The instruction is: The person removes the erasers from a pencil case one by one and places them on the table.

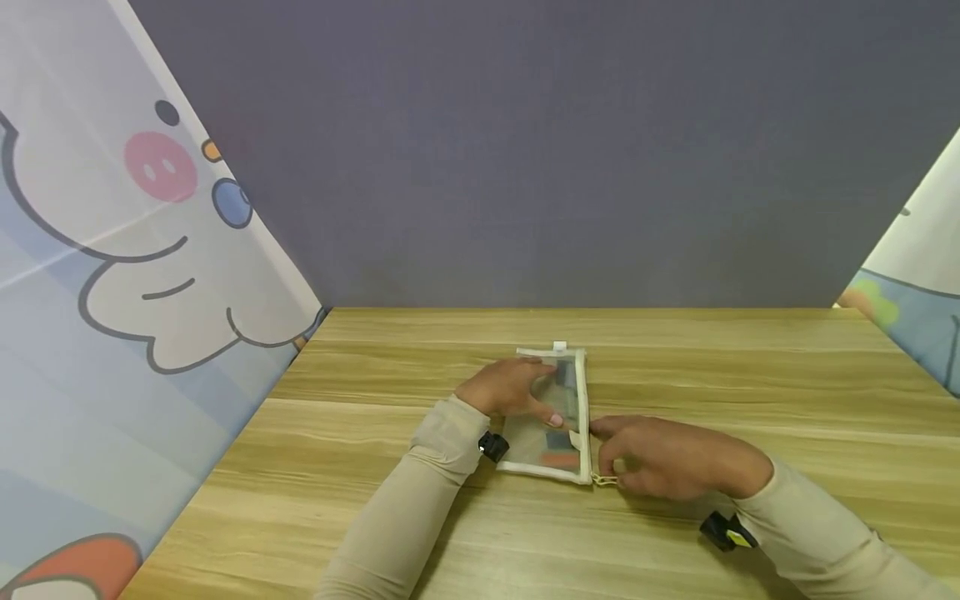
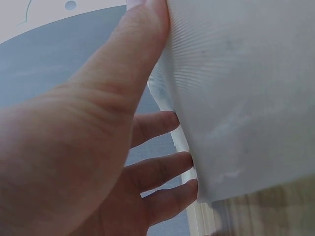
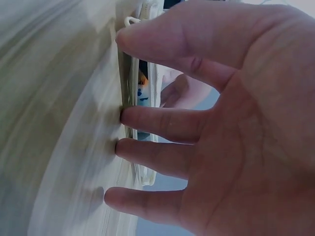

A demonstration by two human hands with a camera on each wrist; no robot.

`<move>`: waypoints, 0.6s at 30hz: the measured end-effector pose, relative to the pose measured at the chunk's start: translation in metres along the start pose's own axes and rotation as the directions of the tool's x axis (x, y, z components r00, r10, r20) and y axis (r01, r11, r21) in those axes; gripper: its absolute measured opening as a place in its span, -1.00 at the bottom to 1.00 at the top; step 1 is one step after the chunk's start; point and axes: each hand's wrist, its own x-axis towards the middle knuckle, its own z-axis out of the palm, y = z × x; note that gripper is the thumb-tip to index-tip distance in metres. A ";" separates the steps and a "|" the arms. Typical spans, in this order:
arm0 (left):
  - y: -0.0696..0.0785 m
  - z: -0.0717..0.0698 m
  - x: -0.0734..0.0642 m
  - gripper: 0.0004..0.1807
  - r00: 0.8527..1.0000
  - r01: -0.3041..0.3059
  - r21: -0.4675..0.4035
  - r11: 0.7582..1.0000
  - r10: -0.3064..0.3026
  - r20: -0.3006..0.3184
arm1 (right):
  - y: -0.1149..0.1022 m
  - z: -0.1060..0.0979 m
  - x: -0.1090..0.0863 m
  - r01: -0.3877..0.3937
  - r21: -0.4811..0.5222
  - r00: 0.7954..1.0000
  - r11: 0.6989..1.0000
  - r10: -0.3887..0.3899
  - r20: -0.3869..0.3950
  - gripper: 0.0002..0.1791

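Note:
A see-through mesh zipper pouch [image 1: 525,437] with white edging lies flat on the wooden table, its zipper side facing right. Dark and orange pieces [image 1: 560,460] show through it. My left hand [image 1: 510,390] rests on the pouch, thumb and fingers spread. In the left wrist view the fingertips touch the white pouch [image 2: 246,108] along its edge. My right hand [image 1: 667,454] is beside the zipper edge, thumb close to the zipper pull [image 1: 604,480]. From the right wrist, the pouch mouth gapes, with a colourful item [image 3: 142,88] inside; straight fingers [image 3: 162,123] reach to the table there.
A small white tag [image 1: 559,345] sticks out at the pouch's far end. Behind the wooden table [image 1: 375,358] rises a dark grey panel [image 1: 540,167]. Cartoon-printed cloth [image 1: 90,292] hangs at the left, and another printed cloth [image 1: 922,283] at the right.

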 end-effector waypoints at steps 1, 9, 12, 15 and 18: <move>0.000 0.000 0.000 0.02 1.000 0.000 -0.001 1.000 0.000 0.001 | 0.000 0.000 0.000 0.001 0.002 1.000 1.000 -0.001 0.003 -0.72; 0.001 0.002 0.001 0.02 1.000 -0.017 0.004 1.000 0.017 -0.007 | 0.003 -0.002 -0.005 -0.012 0.046 1.000 0.999 0.011 0.010 -0.74; 0.001 0.002 0.002 0.01 1.000 -0.016 0.020 1.000 0.017 -0.008 | 0.004 -0.003 -0.005 -0.014 0.041 1.000 0.999 0.014 0.002 -0.74; 0.001 0.002 0.002 0.00 1.000 -0.017 0.035 0.999 0.017 0.000 | 0.005 -0.002 -0.004 -0.030 0.034 1.000 0.999 0.030 0.007 -0.74; 0.000 0.002 0.001 -0.01 1.000 -0.021 0.052 0.998 0.020 0.013 | 0.005 -0.001 -0.002 -0.050 0.033 0.999 0.998 0.049 0.013 -0.73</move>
